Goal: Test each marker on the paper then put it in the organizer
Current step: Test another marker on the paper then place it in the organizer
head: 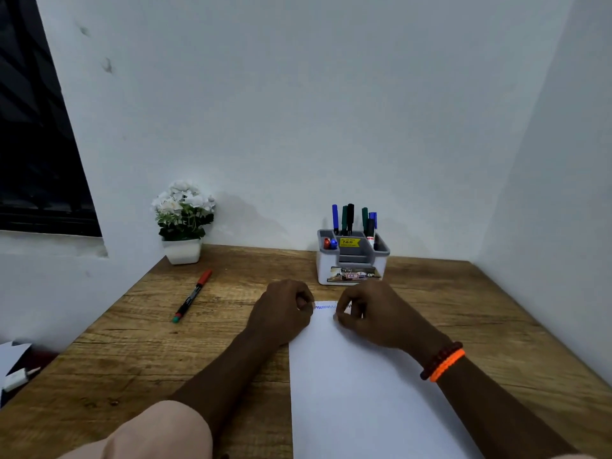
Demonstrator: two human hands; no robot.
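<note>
Red marker (192, 296) lying diagonal, cap toward wall, left hand (281, 311) and right hand (364, 314) curled on paper (357, 392), contents unclear

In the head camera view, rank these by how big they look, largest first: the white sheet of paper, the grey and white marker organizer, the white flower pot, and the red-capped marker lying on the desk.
1. White sheet of paper, nearest the camera
2. Grey and white marker organizer
3. White flower pot and red-capped marker: too close to rank; the marker is longer but far thinner.
</note>
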